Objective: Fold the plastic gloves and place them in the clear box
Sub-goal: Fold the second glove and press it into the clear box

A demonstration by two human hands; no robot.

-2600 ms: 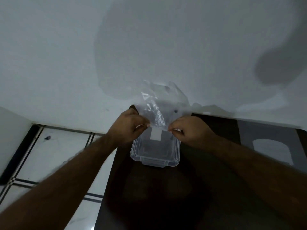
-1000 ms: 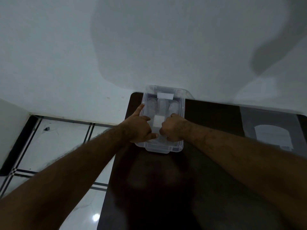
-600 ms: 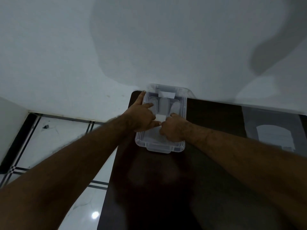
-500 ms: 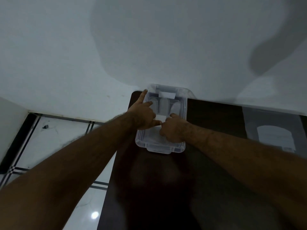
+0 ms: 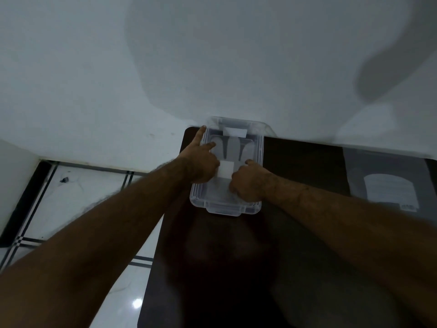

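- A clear rectangular plastic box (image 5: 259, 147) sits at the far left corner of a dark brown glossy table (image 5: 295, 268), its far end right up against a pale grey wall (image 5: 94, 67).
- Inside the box lies a thin see-through plastic glove (image 5: 233, 147), flat on the bottom; 3 pale finger shapes point toward the wall in the far half of the box.
- A small white square label (image 5: 226, 169) shows in the middle of the box between the 2 hands, and a second white rectangular label (image 5: 234, 132) sits on the far end wall.
- The left hand (image 5: 201, 164) reaches into the box from its left side. Its index finger is stretched out along the left rim toward the far corner, the thumb points onto the glove, and the other fingers are curled under; it presses down rather than gripping anything.
- The right hand (image 5: 246, 183) is in the near right part of the box, curled into a loose fist with the thumb pointing forward; whether the knuckles pin the glove's cuff or pinch it I cannot tell.
- A flat clear plastic packet with a white arch-shaped print (image 5: 390, 185) lies on the table well to the right of the box.
- White floor tiles with dark lines (image 5: 71, 204) show to the left of the table.
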